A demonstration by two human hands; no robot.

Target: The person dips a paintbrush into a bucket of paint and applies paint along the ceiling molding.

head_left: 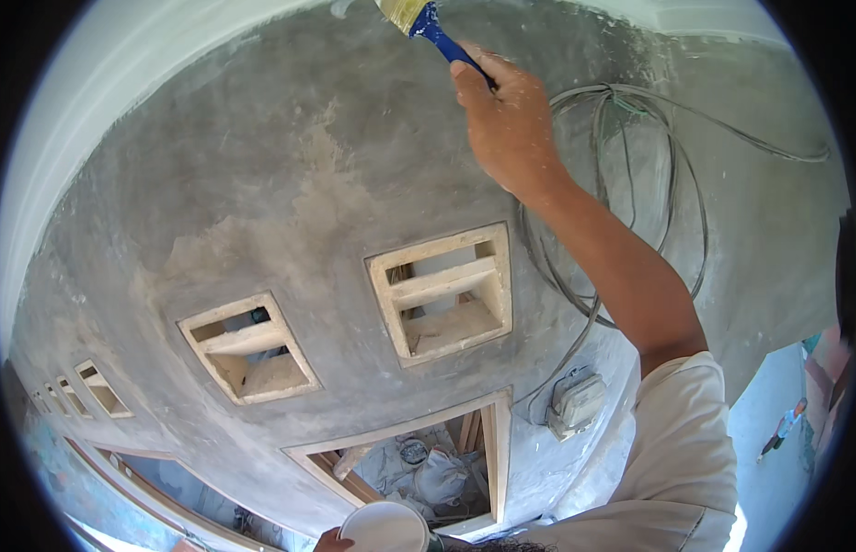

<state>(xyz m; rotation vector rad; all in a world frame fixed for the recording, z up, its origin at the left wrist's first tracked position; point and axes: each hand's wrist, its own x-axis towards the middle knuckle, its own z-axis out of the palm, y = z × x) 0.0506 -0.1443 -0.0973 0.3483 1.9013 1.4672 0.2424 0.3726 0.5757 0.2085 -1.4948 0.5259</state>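
High on the grey plastered wall [290,138], my right hand [511,120] is closed around the blue handle of a paintbrush [437,32]. Its pale yellowish bristles point up and left, close to the white painted band [124,92] along the top of the wall. White specks dot the hand and handle. At the lower edge, my left hand [332,541] shows only in part, with its fingers against the side of a round white tub [385,528]. The rest of that hand and the tub's lower part lie out of view.
A coil of grey cable [674,184] hangs on the wall behind my right forearm. Below it sits a meter box [577,405]. Two vent openings with cream frames [437,287] and a window opening [501,460] pierce the wall. Far below right, a person [788,425] is on the ground.
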